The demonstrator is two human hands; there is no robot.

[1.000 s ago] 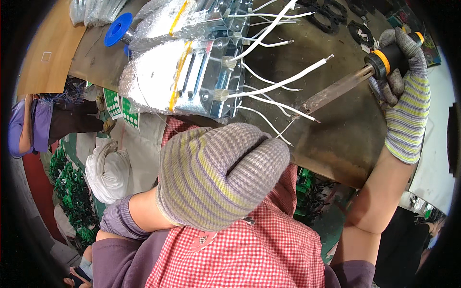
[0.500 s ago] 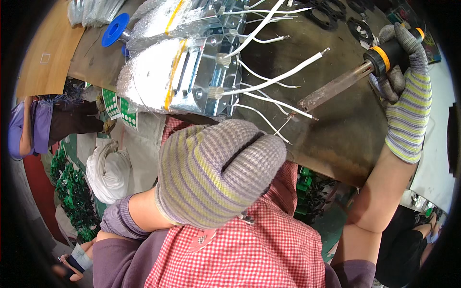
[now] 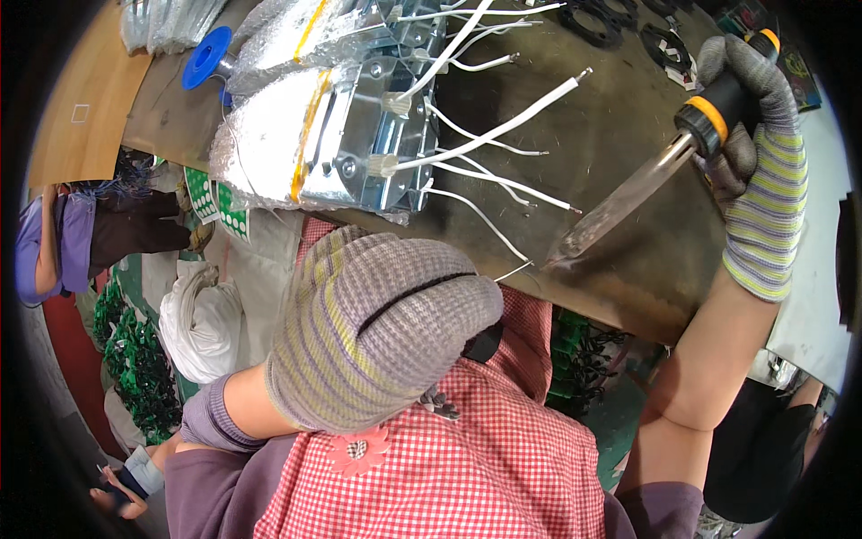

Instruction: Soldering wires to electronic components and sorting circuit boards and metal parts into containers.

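My right hand [image 3: 763, 180], in a striped knit glove, grips the black and orange handle of a soldering iron [image 3: 628, 193]. Its long metal tip points down-left and ends at the near edge of the brown table [image 3: 628, 108]. My left hand [image 3: 377, 332], gloved the same way, is closed in a fist just below that edge, and a thin solder wire [image 3: 514, 269] sticks out of it toward the iron's tip. A metal box [image 3: 368, 153] partly wrapped in bubble film lies on the table, with several white wires [image 3: 503, 130] fanning out toward the iron.
A blue spool [image 3: 206, 58] lies at the back left of the table and black rings [image 3: 597, 18] at the back. Below the table on the left are a white bag [image 3: 211, 323] and green parts [image 3: 135, 368]. Another person [image 3: 54, 242] is at the far left.
The soldering iron's tip has come down and toward me, from among the white wires to the table's near edge by the solder wire. My left fist has stayed almost in place.
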